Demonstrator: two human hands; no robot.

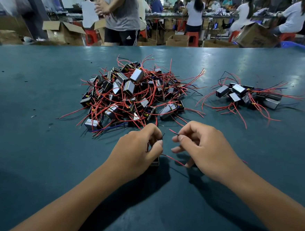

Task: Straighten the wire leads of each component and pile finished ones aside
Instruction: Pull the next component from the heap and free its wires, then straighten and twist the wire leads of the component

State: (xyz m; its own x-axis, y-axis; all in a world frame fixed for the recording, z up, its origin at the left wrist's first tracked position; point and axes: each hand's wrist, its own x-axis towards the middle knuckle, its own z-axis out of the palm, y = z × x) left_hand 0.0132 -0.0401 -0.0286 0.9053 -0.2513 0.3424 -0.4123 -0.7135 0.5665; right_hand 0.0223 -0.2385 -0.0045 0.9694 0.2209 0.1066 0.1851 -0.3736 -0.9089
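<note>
A large tangled heap of small boxy components [131, 94] with red, black and blue wire leads lies mid-table. A smaller pile of components [247, 95] sits to its right. My left hand [138, 150] grips one component [154, 162], mostly hidden under the fingers, and pinches a thin dark lead. My right hand [201, 151] pinches a red lead [173, 131] between thumb and forefinger, while a second red lead [174, 159] runs from the component under its lower fingers.
The table [41, 98] has a dark green mat, its far edge at the top. Beyond it a person [121, 14] stands, with cardboard boxes [63, 31], red stools and other seated workers at benches behind.
</note>
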